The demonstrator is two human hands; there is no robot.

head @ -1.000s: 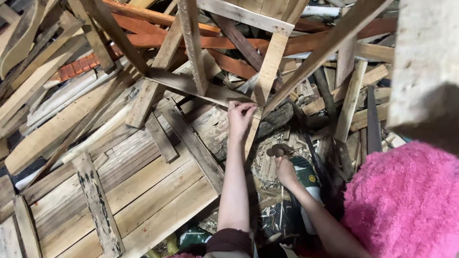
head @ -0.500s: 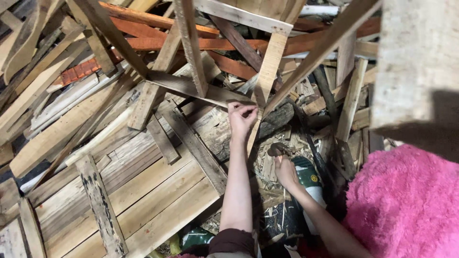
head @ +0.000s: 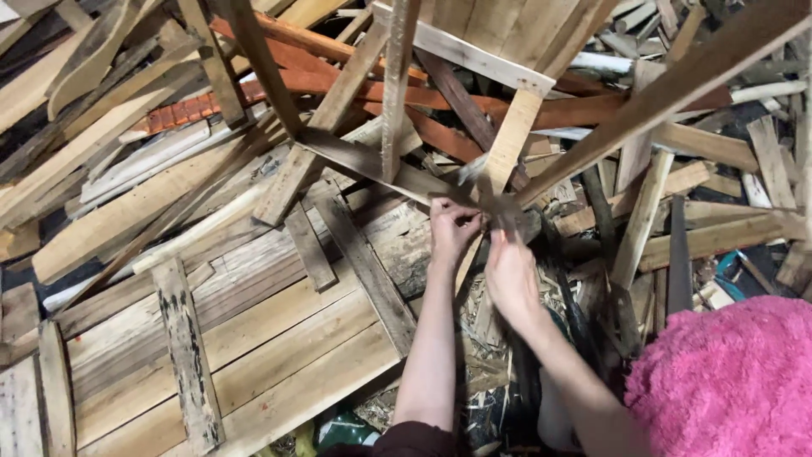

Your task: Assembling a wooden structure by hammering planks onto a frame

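Wooden slats and planks fill nearly the whole frame, heaped in all directions. At the centre, both hands work at the spot where a pale upright slat meets a dark crossbar of a rough wooden frame. The left hand has its fingers curled and pressed together around the lower end of the pale slat, just under the joint. The right hand sits just beside it, lower and to the right, fingers bent up toward the same joint; whether it pinches something small there I cannot tell, as the spot is blurred. The two hands are nearly touching. A flat pallet panel of weathered boards lies across the lower left of the frame, beneath the left forearm. A fluffy pink fabric fills the lower right corner, beside the right forearm.
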